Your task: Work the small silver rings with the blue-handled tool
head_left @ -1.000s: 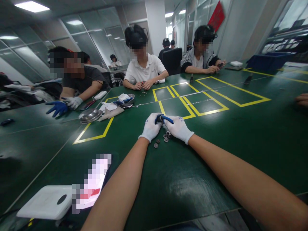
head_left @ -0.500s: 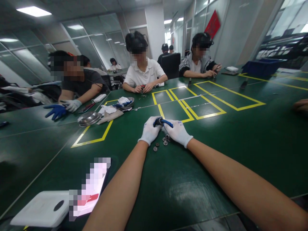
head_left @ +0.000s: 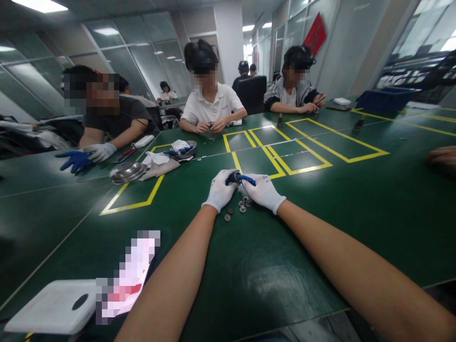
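Note:
Both my hands wear white gloves and meet at the middle of the green table (head_left: 320, 223). My left hand (head_left: 219, 191) is closed around a small dark round part (head_left: 233, 178). My right hand (head_left: 262, 191) is closed on a blue-handled tool (head_left: 245, 179) whose tip meets that part. Several small round metal parts (head_left: 238, 208) lie loose on the table just below my hands.
A white box (head_left: 50, 306) and a phone lie at the near left edge. Metal dishes (head_left: 127, 172) with cloths sit at the left. Three other people work across the table, one with a blue glove (head_left: 73, 160). Yellow tape outlines (head_left: 295, 152) mark the tabletop. Another person's hand (head_left: 441, 156) shows at the right edge.
My hands stay together on the part and tool. The view has shifted slightly; the person at the left has drawn the gloved hands a little leftward.

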A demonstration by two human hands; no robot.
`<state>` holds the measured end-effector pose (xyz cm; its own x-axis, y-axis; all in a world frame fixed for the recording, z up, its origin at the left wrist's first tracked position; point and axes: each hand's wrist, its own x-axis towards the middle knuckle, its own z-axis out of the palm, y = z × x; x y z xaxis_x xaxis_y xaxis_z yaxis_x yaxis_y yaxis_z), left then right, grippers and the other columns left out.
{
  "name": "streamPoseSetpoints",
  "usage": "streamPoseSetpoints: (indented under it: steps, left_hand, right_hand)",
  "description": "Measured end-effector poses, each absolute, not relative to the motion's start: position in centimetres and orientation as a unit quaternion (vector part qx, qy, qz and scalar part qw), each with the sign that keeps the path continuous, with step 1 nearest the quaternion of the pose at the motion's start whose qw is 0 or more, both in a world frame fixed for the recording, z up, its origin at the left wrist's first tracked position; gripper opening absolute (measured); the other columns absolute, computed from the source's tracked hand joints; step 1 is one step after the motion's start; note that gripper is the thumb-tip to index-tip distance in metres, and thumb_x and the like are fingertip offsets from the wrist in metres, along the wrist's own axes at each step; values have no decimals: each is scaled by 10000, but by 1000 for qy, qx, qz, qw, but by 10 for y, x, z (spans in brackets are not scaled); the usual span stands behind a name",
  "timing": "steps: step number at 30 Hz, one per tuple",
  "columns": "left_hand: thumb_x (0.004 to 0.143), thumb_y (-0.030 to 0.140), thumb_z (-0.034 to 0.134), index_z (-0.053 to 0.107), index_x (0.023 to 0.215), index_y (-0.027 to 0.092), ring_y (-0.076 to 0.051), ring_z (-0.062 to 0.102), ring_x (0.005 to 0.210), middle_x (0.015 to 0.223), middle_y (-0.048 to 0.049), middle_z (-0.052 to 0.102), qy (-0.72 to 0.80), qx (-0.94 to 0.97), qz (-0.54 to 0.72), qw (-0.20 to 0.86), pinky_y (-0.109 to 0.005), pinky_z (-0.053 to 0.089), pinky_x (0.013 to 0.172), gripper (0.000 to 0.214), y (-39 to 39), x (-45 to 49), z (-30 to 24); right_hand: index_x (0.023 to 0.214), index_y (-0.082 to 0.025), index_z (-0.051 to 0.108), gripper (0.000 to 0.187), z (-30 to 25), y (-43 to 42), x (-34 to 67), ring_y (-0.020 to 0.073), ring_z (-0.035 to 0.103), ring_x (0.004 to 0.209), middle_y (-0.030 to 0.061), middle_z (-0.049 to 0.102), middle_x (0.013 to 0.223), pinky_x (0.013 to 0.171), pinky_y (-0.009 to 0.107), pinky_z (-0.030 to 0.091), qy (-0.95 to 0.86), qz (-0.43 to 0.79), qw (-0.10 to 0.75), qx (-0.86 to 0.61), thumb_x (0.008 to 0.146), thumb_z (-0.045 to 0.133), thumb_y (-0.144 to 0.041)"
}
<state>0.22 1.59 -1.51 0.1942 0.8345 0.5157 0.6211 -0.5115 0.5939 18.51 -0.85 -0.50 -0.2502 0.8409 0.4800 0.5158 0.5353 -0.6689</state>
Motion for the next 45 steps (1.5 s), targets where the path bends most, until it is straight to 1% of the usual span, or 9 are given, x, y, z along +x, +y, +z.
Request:
streamPoseSetpoints:
  steps: [3, 7, 11, 17, 24, 27, 33, 39, 45]
  left_hand:
    - [829, 152, 691, 698, 1228, 191, -239, 657, 1168, 1229, -83, 701, 469, 777, 403, 121, -401, 512, 1090, 401, 15, 4, -14]
    - [838, 140, 670, 698, 1240, 195, -243, 653, 1164, 1235, -89, 688, 464, 793, 378, 108, -405, 513, 1092, 407, 15, 5, -14]
    - [836, 155, 687, 703, 1230, 184, -245, 654, 1168, 1243, -91, 693, 466, 788, 387, 111, -410, 505, 1105, 395, 16, 5, -15]
    - [828, 160, 704, 698, 1235, 186, -246, 654, 1169, 1239, -89, 699, 472, 780, 396, 113, -409, 509, 1095, 408, 17, 4, -16]
    - [836, 141, 678, 699, 1239, 174, -246, 655, 1175, 1243, -98, 698, 468, 788, 383, 113, -402, 507, 1098, 405, 14, 5, -14]
    - [834, 158, 692, 699, 1232, 187, -241, 656, 1178, 1242, -88, 703, 471, 779, 396, 116, -398, 505, 1102, 399, 15, 5, -14]
    - [836, 168, 692, 697, 1231, 208, -239, 656, 1188, 1246, -76, 706, 478, 771, 403, 120, -403, 504, 1107, 397, 15, 4, -14]
    - [841, 157, 667, 695, 1236, 197, -238, 653, 1188, 1251, -84, 699, 464, 787, 390, 114, -406, 503, 1110, 398, 15, 4, -14]
    - [839, 172, 681, 691, 1244, 208, -247, 655, 1186, 1251, -83, 700, 474, 780, 392, 113, -415, 512, 1097, 407, 17, 3, -15]
  right_hand:
    - [1125, -217, 791, 282, -4, -9, 185, 229, 722, 1039, 56, 786, 1133, 948, 312, 514, -751, 194, 433, -460, 986, 551, -270]
    - [1122, -208, 793, 269, -3, -8, 187, 224, 727, 1013, 48, 789, 1123, 950, 318, 520, -735, 239, 434, -462, 962, 584, -265]
    - [1143, -200, 791, 276, -5, -4, 189, 226, 725, 1010, 50, 793, 1098, 935, 320, 523, -729, 267, 424, -467, 942, 613, -267]
    - [1025, -182, 809, 246, -4, -5, 186, 232, 717, 933, 67, 798, 1011, 884, 330, 522, -725, 233, 420, -494, 948, 590, -261]
    - [1147, -198, 784, 285, -3, -7, 186, 220, 723, 1018, 54, 788, 1126, 967, 336, 525, -722, 283, 430, -463, 947, 599, -281]
    - [1142, -202, 790, 284, -4, -6, 186, 226, 722, 1035, 59, 787, 1128, 984, 342, 519, -728, 268, 429, -463, 948, 600, -283]
    - [1087, -193, 805, 270, -6, -4, 185, 228, 727, 980, 58, 796, 1075, 918, 332, 531, -718, 257, 438, -477, 945, 593, -281]
    - [1137, -200, 791, 285, -5, -6, 185, 215, 723, 1017, 53, 791, 1107, 946, 319, 527, -710, 288, 442, -466, 930, 612, -281]
    - [1024, -204, 809, 259, -4, -5, 185, 228, 717, 942, 59, 796, 1011, 896, 330, 526, -718, 230, 424, -502, 945, 578, -291]
